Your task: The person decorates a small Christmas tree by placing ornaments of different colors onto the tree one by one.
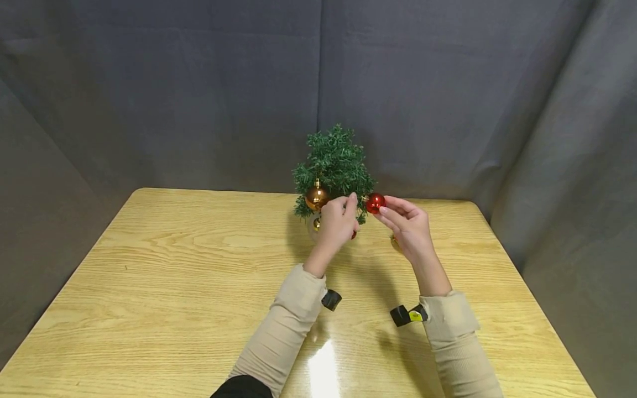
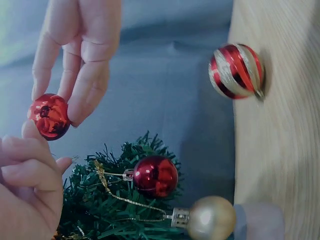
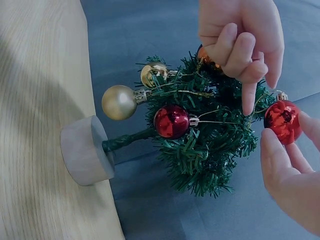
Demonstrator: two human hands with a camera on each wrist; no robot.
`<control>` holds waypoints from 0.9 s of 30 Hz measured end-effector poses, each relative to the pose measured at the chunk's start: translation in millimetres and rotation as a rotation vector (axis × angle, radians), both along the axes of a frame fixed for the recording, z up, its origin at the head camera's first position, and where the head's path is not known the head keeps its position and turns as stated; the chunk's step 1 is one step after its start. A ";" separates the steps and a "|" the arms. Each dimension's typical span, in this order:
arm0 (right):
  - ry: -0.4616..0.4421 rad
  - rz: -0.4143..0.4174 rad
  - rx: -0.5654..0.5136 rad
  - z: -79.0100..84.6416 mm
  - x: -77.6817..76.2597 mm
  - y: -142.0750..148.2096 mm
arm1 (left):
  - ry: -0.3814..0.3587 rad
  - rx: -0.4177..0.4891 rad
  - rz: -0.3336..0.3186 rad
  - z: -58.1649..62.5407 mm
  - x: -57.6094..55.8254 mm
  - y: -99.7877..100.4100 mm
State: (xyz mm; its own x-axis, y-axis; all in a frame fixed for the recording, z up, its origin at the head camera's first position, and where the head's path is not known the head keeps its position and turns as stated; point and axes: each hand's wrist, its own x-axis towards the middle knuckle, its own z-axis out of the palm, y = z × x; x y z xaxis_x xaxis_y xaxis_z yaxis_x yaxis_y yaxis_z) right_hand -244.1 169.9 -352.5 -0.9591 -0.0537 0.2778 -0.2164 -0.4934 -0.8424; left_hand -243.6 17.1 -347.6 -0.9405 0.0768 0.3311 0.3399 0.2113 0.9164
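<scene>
My right hand (image 1: 410,229) pinches a shiny red bauble (image 1: 375,203) between fingertips and thumb, at the right side of a small artificial Christmas tree (image 1: 335,157). A gold cord runs from the bauble's cap toward the branches in the right wrist view. My left hand (image 3: 245,42) is at the tree beside the bauble, index finger extended to the cord and branch, the other fingers bent; a gap shows between index and thumb. A dark red bauble (image 3: 171,121), a matte gold bauble (image 3: 119,102), a shiny gold bauble (image 3: 154,75) and an orange bauble (image 1: 317,198) hang on the tree.
A red bauble with pale glittery stripes (image 2: 236,71) lies on the wooden table (image 1: 199,265), right of the tree. The tree stands on a whitish round base (image 3: 85,150) near the table's far edge. Grey curtains (image 1: 199,94) hang behind and at both sides.
</scene>
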 end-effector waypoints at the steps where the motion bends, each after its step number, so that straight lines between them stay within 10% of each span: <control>1: 0.002 0.007 -0.001 -0.2 0.2 0.0 | -0.032 0.034 -0.016 -0.1 -0.9 -0.5; 10: 0.023 0.037 -0.004 -2.0 1.1 0.5 | -0.180 0.225 -0.111 1.6 -5.9 -1.5; 27: 0.008 0.085 0.010 -15.0 0.8 4.6 | -0.083 0.298 -0.040 31.2 16.9 -7.4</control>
State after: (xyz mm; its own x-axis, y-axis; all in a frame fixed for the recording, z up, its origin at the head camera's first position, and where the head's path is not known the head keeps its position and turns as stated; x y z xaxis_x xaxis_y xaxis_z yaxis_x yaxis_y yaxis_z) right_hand -243.3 174.4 -367.5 -0.9486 -0.1379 0.2848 -0.1810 -0.5015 -0.8460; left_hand -226.8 9.6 -316.4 -0.9635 0.0257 0.2664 0.2635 -0.0825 0.9611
